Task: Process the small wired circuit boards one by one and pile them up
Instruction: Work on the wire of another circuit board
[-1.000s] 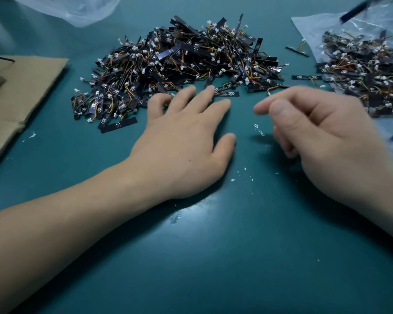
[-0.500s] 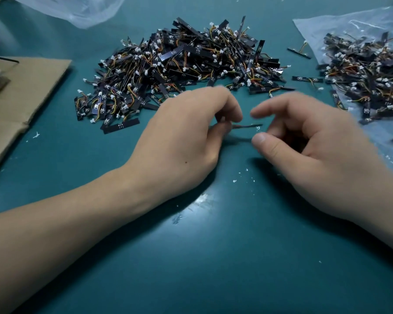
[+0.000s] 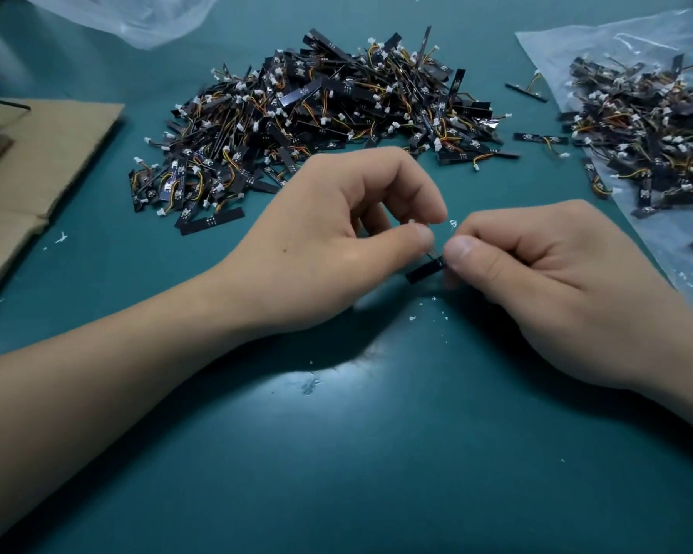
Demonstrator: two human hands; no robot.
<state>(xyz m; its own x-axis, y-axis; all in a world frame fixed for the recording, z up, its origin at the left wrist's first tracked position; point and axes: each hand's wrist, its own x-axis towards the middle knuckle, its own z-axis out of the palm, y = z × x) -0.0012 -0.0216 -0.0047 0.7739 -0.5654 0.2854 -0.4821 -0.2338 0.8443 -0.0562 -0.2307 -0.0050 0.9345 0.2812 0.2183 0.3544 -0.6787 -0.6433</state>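
Circuit board (image 3: 423,270), long axis slanting from near-left to far-right, pinched at its right end by the right hand (image 3: 537,289); left hand (image 3: 329,241) pinches its wires (image 3: 432,254).

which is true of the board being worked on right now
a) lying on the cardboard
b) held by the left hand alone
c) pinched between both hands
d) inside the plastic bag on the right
c: the left hand and right hand meet fingertip to fingertip on the small board, in front of the big pile.
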